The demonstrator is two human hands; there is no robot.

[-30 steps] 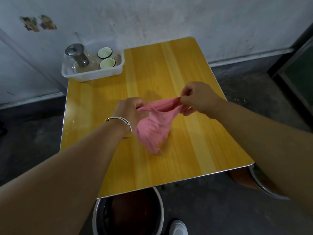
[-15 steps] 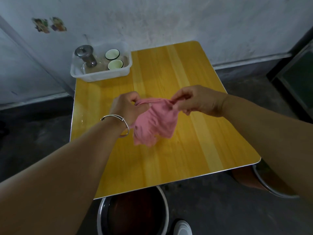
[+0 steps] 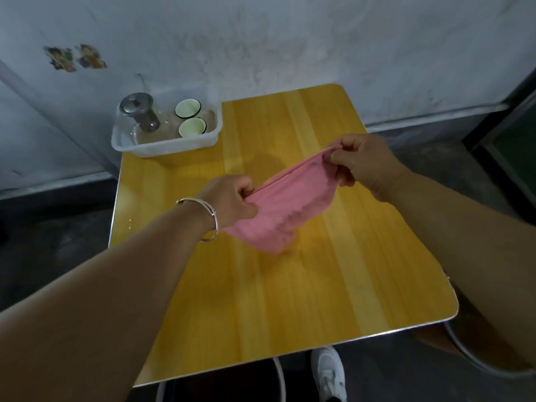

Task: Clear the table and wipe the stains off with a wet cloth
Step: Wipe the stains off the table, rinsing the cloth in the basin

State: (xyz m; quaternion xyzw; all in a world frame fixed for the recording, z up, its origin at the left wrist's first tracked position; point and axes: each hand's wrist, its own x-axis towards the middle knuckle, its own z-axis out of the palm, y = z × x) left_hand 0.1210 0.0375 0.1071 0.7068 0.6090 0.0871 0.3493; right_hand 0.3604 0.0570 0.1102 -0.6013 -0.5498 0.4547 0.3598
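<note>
Left hand (image 3: 232, 198): fingers curled tight round one end of the pink cloth (image 3: 290, 210), knuckles toward the camera; right hand (image 3: 365, 161): thumb and forefinger pinch the opposite end of the cloth's top hem, remaining fingers curled beneath; both grips closed on fabric, nothing else held.

Cloth: spread between the two hands above the middle of the yellow wood-grain table (image 3: 319, 300); top hem pulled into a straight line rising from the left hand to the right; the rest sags in soft folds below; the lowest fold hangs close to the tabletop, contact cannot be told.

Left wrist: thin silver bangle (image 3: 209, 219); both forearms bare.

Table, far left corner: clear plastic tub (image 3: 174, 147) against the wall; inside it a glass pot with a metal lid (image 3: 138, 109) on the left and two small dark-rimmed cups with pale insides, one behind (image 3: 188, 108), one in front (image 3: 192, 126), side by side and close together.

Surroundings: scuffed white wall (image 3: 290, 39) with two small cartoon stickers (image 3: 75, 58) at upper left; dark floor; a white shoe (image 3: 329, 372) below the table's near edge; a round stool rim (image 3: 464, 355) under the near right corner.
</note>
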